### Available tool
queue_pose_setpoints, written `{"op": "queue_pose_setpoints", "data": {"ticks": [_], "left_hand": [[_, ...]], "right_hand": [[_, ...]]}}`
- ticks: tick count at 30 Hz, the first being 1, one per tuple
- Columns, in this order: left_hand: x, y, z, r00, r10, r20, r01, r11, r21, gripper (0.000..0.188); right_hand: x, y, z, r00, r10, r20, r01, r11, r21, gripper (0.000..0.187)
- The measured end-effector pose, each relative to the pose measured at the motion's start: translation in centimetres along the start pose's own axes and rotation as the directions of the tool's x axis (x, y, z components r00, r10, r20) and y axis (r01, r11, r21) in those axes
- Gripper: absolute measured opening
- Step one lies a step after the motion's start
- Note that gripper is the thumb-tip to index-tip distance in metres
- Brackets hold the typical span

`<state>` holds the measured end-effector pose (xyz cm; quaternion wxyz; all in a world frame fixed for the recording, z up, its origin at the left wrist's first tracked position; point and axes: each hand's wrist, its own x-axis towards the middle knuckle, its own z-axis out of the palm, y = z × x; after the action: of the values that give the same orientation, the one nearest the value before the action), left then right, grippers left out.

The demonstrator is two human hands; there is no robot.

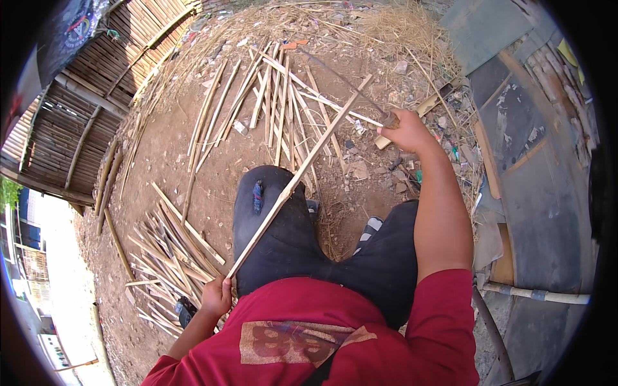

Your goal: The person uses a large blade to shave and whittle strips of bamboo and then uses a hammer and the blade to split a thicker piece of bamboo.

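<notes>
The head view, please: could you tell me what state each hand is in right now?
Left hand: closed, holding the near end of a long pale strip.
Right hand: closed, gripping a long, thin, dark bladed tool.

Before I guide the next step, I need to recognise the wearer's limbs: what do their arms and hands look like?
The bare left hand and bare right hand wear no gloves. I make out no watch, cable or marking on either bare forearm. The dark red fabric right sleeve is short; the matching dark red left sleeve shows only partly.
</notes>
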<state>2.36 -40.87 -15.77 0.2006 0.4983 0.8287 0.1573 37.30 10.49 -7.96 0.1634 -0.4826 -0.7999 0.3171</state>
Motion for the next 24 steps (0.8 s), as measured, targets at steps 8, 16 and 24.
{"op": "queue_pose_setpoints", "data": {"ticks": [8,16,24], "left_hand": [[-0.6,-0.1,0.4,1.000,0.000,0.003,0.000,0.996,-0.092,0.052],[-0.4,-1.2,0.3,0.997,-0.024,0.079,0.037,0.984,-0.174,0.063],[4.6,6.9,-4.3,0.977,-0.001,0.213,0.101,0.881,-0.462,0.059]], "right_hand": [[-2.5,-6.3,3.0,0.914,-0.301,0.274,0.344,0.930,-0.127,0.046],[0.4,-1.0,0.9,1.000,0.021,0.011,-0.023,0.989,0.146,0.046],[-5.2,-10.3,2.9,0.846,-0.495,0.199,0.532,0.812,-0.241,0.020]]}}
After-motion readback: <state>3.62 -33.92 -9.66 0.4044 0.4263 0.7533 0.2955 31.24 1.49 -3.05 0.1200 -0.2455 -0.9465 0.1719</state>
